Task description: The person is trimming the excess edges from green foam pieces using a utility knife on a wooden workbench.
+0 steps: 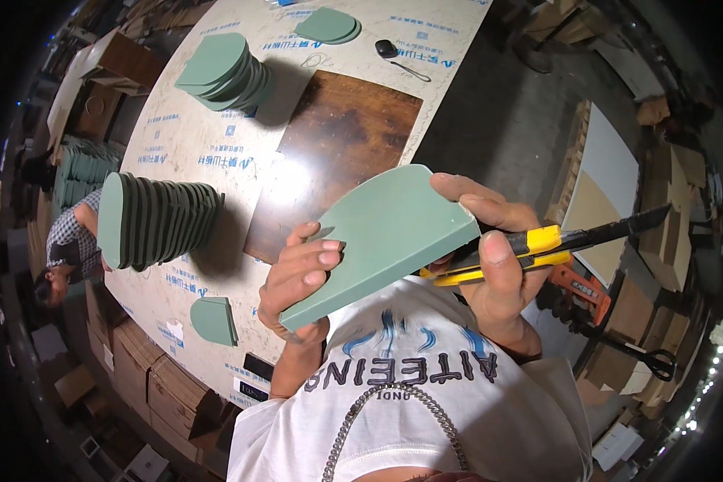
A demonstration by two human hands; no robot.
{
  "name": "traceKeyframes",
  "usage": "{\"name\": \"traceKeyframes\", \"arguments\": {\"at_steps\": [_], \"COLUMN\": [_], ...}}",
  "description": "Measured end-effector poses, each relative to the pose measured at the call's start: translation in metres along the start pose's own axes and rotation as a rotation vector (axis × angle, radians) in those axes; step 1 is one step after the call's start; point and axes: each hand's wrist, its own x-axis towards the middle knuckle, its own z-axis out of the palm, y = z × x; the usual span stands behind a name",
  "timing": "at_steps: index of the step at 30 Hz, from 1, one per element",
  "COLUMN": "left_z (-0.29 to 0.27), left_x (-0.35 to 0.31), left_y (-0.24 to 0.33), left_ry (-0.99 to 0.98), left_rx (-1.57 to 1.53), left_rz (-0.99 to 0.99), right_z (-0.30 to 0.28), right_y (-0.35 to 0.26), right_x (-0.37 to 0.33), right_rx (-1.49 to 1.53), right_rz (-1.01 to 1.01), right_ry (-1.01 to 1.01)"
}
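Silver chain links (349,423) hang over a white printed shirt (490,414) at the lower edge, and beyond them a green panel (386,217) is held up between the two hands. Its long straight edge slants from low at the left hand (293,281) up to the right hand (504,273), with the curved side facing away from the body. The left grip is closed around the panel's left end, fingers curled over its face. The right grip is closed on a yellow-and-black utility knife (545,238), while its upper fingers touch the panel's right corner. The dark blade points rightward, away from the panel, so the right end is nearer the knife. Past the panel, a glossy brown board (361,112) lies on the table (169,153); a row of similar green pieces (165,225) stands to the left.
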Motion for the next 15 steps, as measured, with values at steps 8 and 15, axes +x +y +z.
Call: {"name": "traceKeyframes", "arguments": {"at_steps": [8,15], "left_z": [-0.01,-0.013], "left_x": [-0.005,-0.005], "left_y": [0.003,0.0], "left_ry": [0.01,0.048], "left_rx": [0.033,-0.046], "left_rz": [-0.03,-0.067], "right_z": [0.009,0.005], "right_y": [0.01,0.019], "right_x": [0.005,0.0], "right_rx": [-0.074,-0.039], "right_rz": [-0.006,-0.048], "right_ry": [0.018,-0.023]}}
